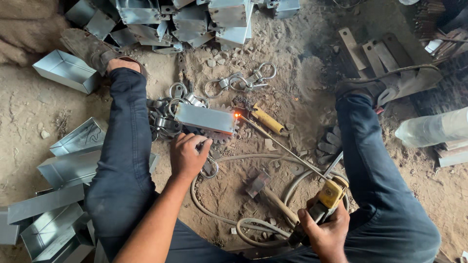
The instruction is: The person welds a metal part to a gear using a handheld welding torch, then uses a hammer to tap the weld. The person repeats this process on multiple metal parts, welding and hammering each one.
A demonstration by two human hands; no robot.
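The rectangular galvanised sheet-metal box lies on the dirt floor between the person's knees, resting on a toothed steel gear; everything else is placed from it. The right hand, well below and right of the box, is clenched around the yellow-bodied electrode holder; its thin welding rod runs up to an orange glowing tip touching the box's right end. The left hand, just below the box, has its fingers curled loosely near the box's lower edge, and I cannot tell whether they press on it.

To weld well, it seems wise to keep the rod tip steady at the seam, feed it evenly as it burns, and keep the left fingers off the hot end.

Left of the box lies a heap of steel rings and clasps; just right, a yellow-handled tool; below, a pale looping cable and a hammer, which could snag the holder; above and far left, more folded metal boxes.
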